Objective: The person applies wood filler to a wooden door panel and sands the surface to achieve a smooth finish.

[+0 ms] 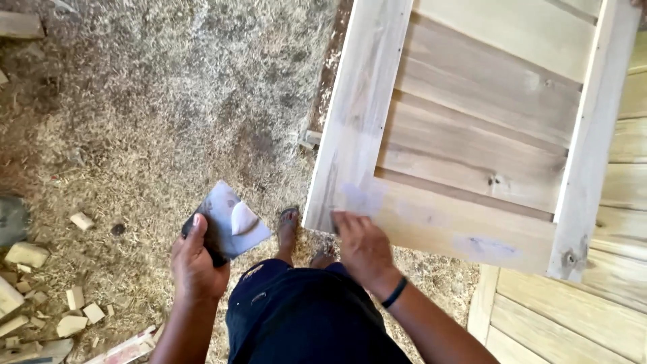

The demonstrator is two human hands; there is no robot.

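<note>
Fingers (347, 222) touch shutter (472, 155); offcuts (40, 296) litter sawdust (168, 101).

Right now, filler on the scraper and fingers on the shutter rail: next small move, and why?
Probably bring the scraper in the left hand over to the bottom rail of the louvered shutter. It carries a white dab of filler, and the right hand fingers rest by a pale filled patch near the corner, which looks unsmoothed.

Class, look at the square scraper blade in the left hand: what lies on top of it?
A pale dab of filler sits on the scraper blade. The left hand covers its handle end.
</note>
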